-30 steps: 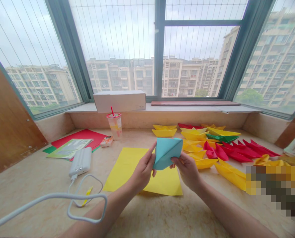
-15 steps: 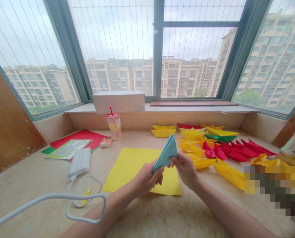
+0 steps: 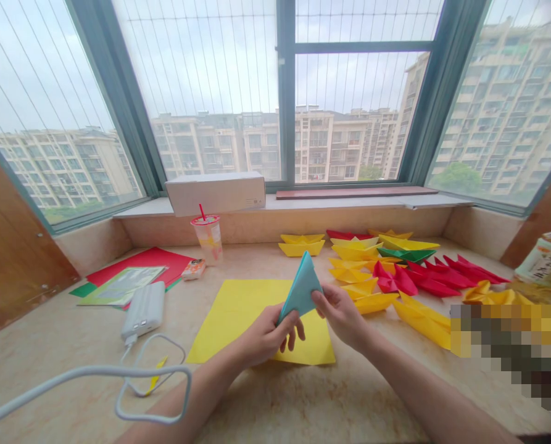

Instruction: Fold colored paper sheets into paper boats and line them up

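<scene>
lt blue paper (image 3: 305,287), yel sheet (image 3: 238,302), yel boats (image 3: 302,248), red boats (image 3: 403,281), grn boat (image 3: 407,256), mottled beige tbl top (image 3: 275,410)

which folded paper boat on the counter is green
The green boat, between a yellow boat behind it and red boats in front; the others there are yellow or red.

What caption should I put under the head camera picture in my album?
Two hands hold folded blue paper over a yellow sheet, with paper boats nearby.
</scene>
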`<state>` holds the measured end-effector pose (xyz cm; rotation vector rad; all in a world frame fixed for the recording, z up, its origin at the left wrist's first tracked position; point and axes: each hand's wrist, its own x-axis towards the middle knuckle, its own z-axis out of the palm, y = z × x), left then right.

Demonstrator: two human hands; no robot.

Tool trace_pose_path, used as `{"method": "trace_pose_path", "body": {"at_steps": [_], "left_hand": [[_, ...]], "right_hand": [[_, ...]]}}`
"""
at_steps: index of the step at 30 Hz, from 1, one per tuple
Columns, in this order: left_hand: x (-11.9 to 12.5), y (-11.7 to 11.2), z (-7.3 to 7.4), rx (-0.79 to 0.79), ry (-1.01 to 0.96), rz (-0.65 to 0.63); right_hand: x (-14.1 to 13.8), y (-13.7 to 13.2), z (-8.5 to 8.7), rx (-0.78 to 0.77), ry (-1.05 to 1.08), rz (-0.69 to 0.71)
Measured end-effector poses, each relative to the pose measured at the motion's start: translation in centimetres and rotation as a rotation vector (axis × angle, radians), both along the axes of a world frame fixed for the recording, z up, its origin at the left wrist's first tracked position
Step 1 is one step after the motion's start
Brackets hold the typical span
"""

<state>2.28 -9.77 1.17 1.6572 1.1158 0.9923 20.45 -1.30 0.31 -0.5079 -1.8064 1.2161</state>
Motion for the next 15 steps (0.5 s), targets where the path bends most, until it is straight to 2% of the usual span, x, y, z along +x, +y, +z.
{"method": "trace_pose_path", "body": {"at_steps": [5, 7, 9, 12, 15], "left_hand": [[0.0, 0.4, 0.5, 0.142, 0.017, 0.125], [0.0, 0.5, 0.6, 0.189, 0.028, 0.192], [-0.1, 0.5, 0.5, 0.192, 0.047, 0.247], [-0.1, 0.3, 0.5, 0.174, 0.054, 0.234], [0.1, 0.3, 0.6, 0.175, 0.054, 0.206]], "right_hand": [[0.2, -0.6, 0.2, 0.129, -0.200, -0.055], [0.1, -1.1, 0.3, 0.156, -0.277, -0.033], [0.0, -1.5, 0.5, 0.118, -0.291, 0.040], [-0.1, -2.1, 0.7, 0.058, -0.261, 0.153], [-0.1, -2.3, 0.8, 0.056, -0.261, 0.158]]}}
